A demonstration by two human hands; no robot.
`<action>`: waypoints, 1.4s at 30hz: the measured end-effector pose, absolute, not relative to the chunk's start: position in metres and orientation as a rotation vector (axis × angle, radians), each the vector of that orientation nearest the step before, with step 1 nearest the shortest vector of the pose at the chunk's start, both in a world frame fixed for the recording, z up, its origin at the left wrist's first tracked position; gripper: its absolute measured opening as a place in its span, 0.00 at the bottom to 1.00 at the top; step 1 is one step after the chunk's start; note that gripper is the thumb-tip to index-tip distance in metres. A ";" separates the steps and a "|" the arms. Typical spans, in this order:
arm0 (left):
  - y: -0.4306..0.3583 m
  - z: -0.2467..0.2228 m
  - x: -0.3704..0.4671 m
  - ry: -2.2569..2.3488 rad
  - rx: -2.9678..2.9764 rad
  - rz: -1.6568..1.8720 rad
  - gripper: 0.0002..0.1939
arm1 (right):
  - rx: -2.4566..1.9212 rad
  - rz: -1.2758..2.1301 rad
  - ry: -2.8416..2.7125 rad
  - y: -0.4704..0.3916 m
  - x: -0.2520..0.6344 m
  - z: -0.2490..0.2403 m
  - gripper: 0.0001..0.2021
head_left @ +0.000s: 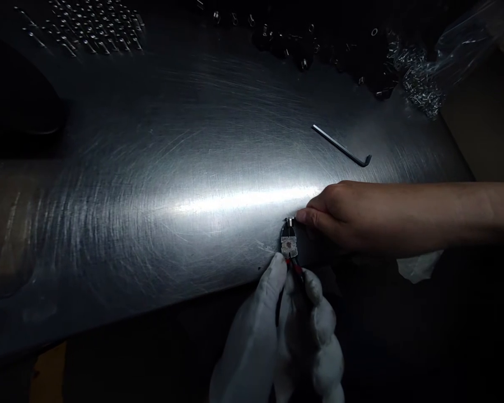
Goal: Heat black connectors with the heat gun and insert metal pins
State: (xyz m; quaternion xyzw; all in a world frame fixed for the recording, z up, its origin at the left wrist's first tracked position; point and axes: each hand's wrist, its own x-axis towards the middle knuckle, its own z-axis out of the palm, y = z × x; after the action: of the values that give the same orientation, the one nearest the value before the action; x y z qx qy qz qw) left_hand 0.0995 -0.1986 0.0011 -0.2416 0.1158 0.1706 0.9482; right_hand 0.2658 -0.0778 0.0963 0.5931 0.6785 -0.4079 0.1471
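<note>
My left hand [273, 336], in a white glove, is closed around the handles of a small pair of pliers [289, 245]. Their jaws point away from me, over the near edge of the metal table. Between the jaw tips sits a small shiny metal part [290, 221]. My bare right hand [334, 215] comes in from the right, its fingers closed in a pinch at that part's right side. Most of its fingertips are hidden behind the thumb and knuckles.
A hex key [340, 145] lies beyond my right hand on the scratched metal table [151, 140]. Many small metal pieces [96, 25] stand at the far left. More lie in a clear plastic bag [424, 78] at the far right. A dark rounded object [21, 95] is at left.
</note>
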 end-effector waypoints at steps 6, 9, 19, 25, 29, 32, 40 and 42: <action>-0.198 -0.004 0.095 0.170 -0.461 0.369 0.26 | 1.576 -1.114 1.881 -0.077 0.270 0.098 0.24; -0.195 -0.005 0.093 0.169 -0.427 0.334 0.25 | 1.583 -1.138 1.882 -0.080 0.272 0.097 0.26; -0.205 -0.008 0.095 0.263 -0.484 0.425 0.26 | 1.612 -1.214 1.828 -0.081 0.270 0.101 0.23; -0.206 -0.011 0.095 0.282 -0.450 0.444 0.24 | 1.877 -1.468 1.737 -0.092 0.283 0.097 0.21; -0.205 -0.014 0.097 0.305 -0.347 0.512 0.27 | 1.974 -1.666 1.677 -0.097 0.284 0.091 0.18; -0.204 -0.019 0.098 0.247 -0.233 0.559 0.31 | 1.969 -1.768 1.659 -0.096 0.282 0.088 0.19; -0.202 -0.034 0.096 0.185 -0.115 0.584 0.33 | 1.965 -1.835 1.707 -0.099 0.280 0.088 0.16; -0.202 -0.038 0.094 0.149 -0.087 0.583 0.34 | 1.942 -1.892 1.691 -0.100 0.282 0.087 0.15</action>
State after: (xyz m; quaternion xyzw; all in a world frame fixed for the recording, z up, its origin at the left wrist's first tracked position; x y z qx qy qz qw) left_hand 0.0937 -0.2018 -0.0383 -0.0429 0.0736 0.2869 0.9542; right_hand 0.2817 -0.1001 0.0872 0.6075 0.5290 -0.5919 -0.0272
